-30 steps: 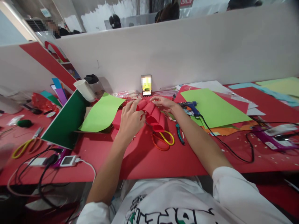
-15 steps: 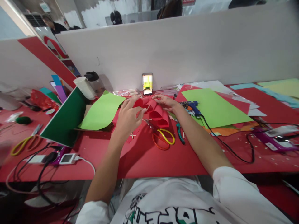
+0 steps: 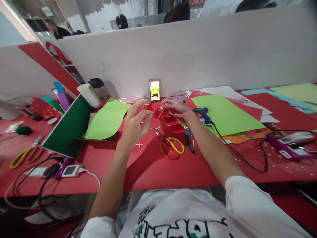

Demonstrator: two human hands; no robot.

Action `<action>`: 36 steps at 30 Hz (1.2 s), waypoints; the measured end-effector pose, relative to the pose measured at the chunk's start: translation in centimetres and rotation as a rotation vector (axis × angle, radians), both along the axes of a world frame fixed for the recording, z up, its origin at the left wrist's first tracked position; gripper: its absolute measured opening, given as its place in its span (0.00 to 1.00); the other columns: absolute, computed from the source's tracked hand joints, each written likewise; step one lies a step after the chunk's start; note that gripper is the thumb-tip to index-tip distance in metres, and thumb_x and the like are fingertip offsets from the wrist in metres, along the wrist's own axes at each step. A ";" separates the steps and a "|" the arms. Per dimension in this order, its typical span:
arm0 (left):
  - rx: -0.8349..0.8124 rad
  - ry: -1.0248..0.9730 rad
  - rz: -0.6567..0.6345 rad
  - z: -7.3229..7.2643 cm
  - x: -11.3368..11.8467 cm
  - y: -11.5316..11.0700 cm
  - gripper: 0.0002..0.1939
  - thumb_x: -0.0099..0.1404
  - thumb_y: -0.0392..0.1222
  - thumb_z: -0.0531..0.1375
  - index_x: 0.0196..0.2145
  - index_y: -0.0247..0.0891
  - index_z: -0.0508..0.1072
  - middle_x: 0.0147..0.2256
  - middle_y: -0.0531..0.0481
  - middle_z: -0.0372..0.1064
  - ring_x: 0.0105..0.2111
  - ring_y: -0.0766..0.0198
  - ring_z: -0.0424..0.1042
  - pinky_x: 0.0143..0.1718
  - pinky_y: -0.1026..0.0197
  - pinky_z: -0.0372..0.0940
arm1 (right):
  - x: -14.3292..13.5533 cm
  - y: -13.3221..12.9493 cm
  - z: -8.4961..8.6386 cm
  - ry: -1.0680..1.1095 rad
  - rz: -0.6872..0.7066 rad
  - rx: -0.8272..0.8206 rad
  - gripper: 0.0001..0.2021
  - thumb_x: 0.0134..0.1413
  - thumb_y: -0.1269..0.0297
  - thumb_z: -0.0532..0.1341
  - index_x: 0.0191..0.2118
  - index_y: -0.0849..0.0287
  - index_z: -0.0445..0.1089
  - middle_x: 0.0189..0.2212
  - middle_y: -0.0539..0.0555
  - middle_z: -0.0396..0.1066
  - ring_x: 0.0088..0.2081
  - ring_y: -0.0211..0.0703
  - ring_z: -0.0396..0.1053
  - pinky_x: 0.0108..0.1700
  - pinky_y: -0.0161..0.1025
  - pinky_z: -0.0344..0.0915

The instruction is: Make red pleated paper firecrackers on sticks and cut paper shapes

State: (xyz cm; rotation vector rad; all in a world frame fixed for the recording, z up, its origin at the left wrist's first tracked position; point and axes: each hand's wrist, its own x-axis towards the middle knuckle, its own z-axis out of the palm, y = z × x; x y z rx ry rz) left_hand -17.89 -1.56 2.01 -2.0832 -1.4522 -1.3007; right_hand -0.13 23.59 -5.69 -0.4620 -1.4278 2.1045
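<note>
A red paper piece with several rounded loops (image 3: 177,128) is held between my hands above the table, its loops fanning down to the right. My left hand (image 3: 135,124) curls its fingers at the left end of the piece; the exact contact is partly hidden. From the right, my right hand (image 3: 177,109) pinches the upper edge. Scissors (image 3: 170,145) with one red and one yellow handle lie just below, blades partly open. Beside them are teal-handled pliers (image 3: 190,142). Small white sticks (image 3: 139,144) and red paper scraps lie near my left hand.
A phone (image 3: 155,90) stands against the white partition (image 3: 198,56). A blue glue gun (image 3: 203,114) with a black cord rests beside green sheets (image 3: 228,114) on the right. On the left are a dark green board (image 3: 69,129), more scissors (image 3: 27,153) and a power strip (image 3: 60,168).
The red paper piece has tipped and flattened, its loops now turned lower and to the right. My hands stay nearly in place; the view has shifted slightly.
</note>
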 end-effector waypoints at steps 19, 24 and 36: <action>-0.248 0.271 0.169 -2.2 1.5 0.7 0.12 0.73 0.33 0.57 0.38 0.41 0.81 0.76 0.48 0.53 0.74 0.37 0.54 0.70 0.31 0.61 | -0.8 -1.5 1.5 -0.077 -0.017 0.122 0.19 0.45 0.62 0.80 0.41 0.56 0.76 0.31 0.49 0.78 0.31 0.37 0.73 0.33 0.32 0.72; -0.320 0.300 0.168 -2.5 1.2 0.8 0.12 0.69 0.27 0.57 0.38 0.40 0.78 0.77 0.47 0.49 0.76 0.37 0.50 0.72 0.31 0.58 | -1.0 -1.9 1.6 -0.088 -0.071 0.119 0.16 0.48 0.64 0.78 0.41 0.56 0.76 0.31 0.49 0.78 0.32 0.39 0.73 0.35 0.34 0.71; -0.245 0.181 0.079 -3.3 -0.2 1.7 0.16 0.64 0.21 0.53 0.33 0.40 0.74 0.76 0.45 0.51 0.76 0.40 0.50 0.70 0.29 0.60 | -0.8 -2.9 2.3 -0.104 -0.061 0.191 0.15 0.48 0.63 0.77 0.41 0.57 0.76 0.34 0.51 0.78 0.32 0.38 0.71 0.35 0.34 0.69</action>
